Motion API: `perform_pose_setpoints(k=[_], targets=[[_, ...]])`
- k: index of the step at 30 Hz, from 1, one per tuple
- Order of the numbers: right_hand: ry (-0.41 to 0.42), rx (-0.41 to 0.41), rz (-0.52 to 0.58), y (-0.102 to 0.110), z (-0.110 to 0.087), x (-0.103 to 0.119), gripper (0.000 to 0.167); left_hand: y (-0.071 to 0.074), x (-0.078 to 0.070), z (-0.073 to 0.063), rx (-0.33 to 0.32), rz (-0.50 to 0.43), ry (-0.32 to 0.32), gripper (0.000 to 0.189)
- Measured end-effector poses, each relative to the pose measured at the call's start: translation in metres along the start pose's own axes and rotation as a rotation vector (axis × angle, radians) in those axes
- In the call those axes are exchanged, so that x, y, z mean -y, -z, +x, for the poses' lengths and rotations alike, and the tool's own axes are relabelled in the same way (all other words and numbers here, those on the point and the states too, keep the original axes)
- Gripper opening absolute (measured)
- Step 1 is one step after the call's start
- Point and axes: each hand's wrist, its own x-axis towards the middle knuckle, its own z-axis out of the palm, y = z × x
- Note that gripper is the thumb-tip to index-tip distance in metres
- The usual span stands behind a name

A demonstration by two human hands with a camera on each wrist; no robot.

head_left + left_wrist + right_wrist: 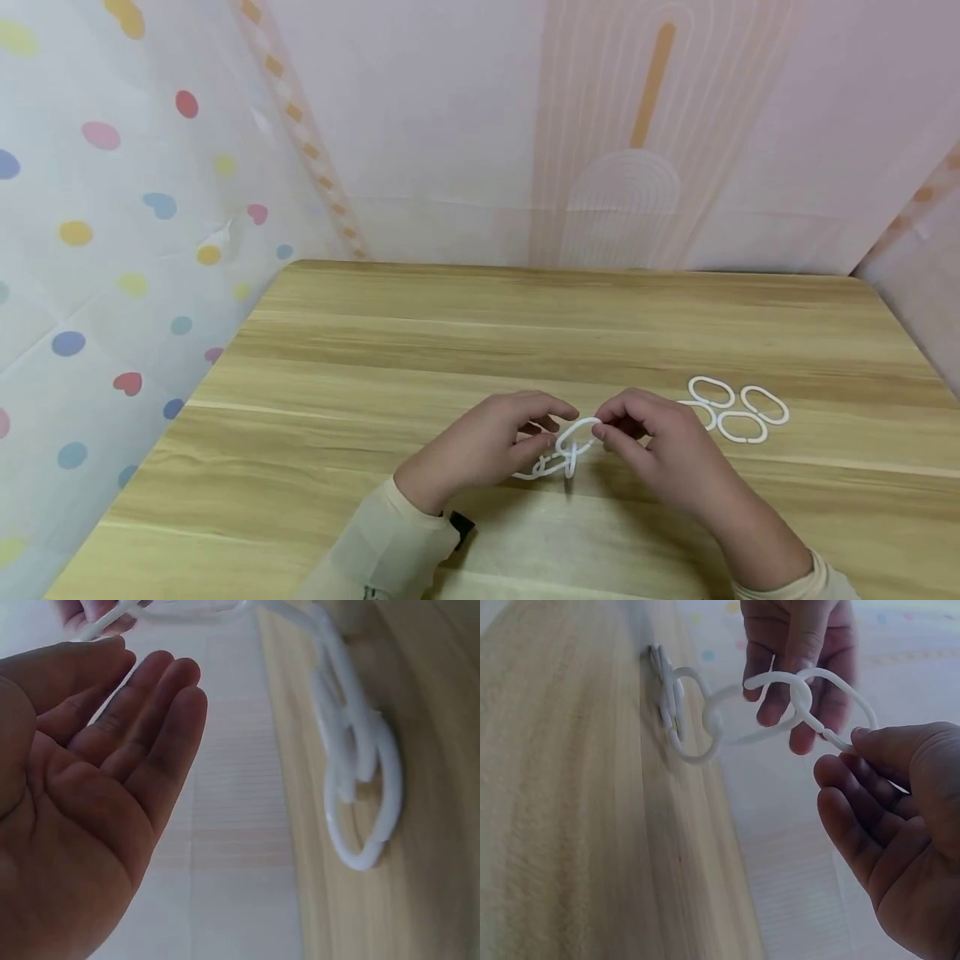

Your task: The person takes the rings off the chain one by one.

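My right hand (663, 446) pinches the end of a white oval plastic link (844, 684) between thumb and fingertips. A second link (769, 680) is threaded through it, and more links hang from that as a chain (386, 780) trailing down to the wooden table. In the head view, my left hand (498, 437) is held just left of the raised link, thumb and fingers parted. The left wrist view shows its palm, with the fingers (169, 750) loosely extended and nothing gripped between them. Its thumb tip overlaps the joined links in the right wrist view.
Several loose white links (742, 427) lie flat on the wooden table (525, 325) to the right, beyond my right hand. Patterned cloth (420, 133) hangs along the table's back edge, and a dotted one (150, 275) along the left side.
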Motion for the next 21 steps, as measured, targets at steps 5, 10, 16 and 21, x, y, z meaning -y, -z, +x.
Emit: perform_pose_setpoints(k=[5, 10, 16, 21], targets=[[0.003, -0.021, -0.004, 0.0002, -0.0002, -0.0009, 0.021, -0.0029, 0.0039, 0.0026, 0.030, -0.039, 0.046, 0.025], [0.002, -0.048, 0.015, -0.0008, -0.0004, -0.0019, 0.019, -0.0060, 0.0061, 0.0037, 0.027, -0.055, 0.050, 0.020], [-0.015, -0.088, 0.018, -0.0013, -0.0002, -0.0004, 0.023, -0.0064, 0.0072, 0.0037, -0.024, -0.057, 0.015, 0.012], [-0.031, -0.114, 0.030, 0.0007, 0.0010, 0.0009, 0.023, -0.0042, 0.0058, 0.0035, -0.089, -0.030, 0.043, 0.010]])
